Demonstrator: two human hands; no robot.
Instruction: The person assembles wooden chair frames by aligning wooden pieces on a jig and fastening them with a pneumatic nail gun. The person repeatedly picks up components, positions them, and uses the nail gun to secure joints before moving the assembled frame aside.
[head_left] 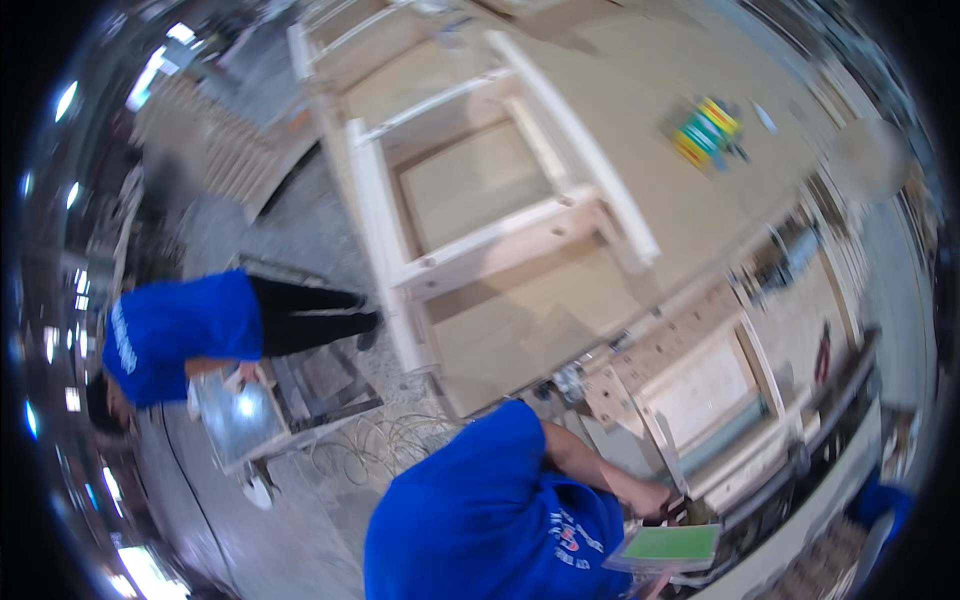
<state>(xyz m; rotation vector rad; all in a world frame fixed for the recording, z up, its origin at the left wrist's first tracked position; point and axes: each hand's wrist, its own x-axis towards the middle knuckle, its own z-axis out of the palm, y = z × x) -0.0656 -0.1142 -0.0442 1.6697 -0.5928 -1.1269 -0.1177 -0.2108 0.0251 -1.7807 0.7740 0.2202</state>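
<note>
At the lower middle my left arm bends out of a blue sleeve (450,510) and crosses to the right. My left hand (650,499) is small and blurred, its fingers curled at something dark beside a flat panel with a green face and pale rim (672,544). Below the panel, at the bottom edge, a sliver of my right hand (656,586) shows; its fingers are hidden. Close to my left hand lie a pale wooden frame (700,385) and a wooden block with several round holes (615,395).
A large tabletop (680,230) bears a wooden furniture frame (490,235) and a yellow-green package (708,132). Red-handled pliers (823,355) lie at right. A co-worker in blue (190,320) bends over a bench at left. Thin hoses (375,445) coil on the floor.
</note>
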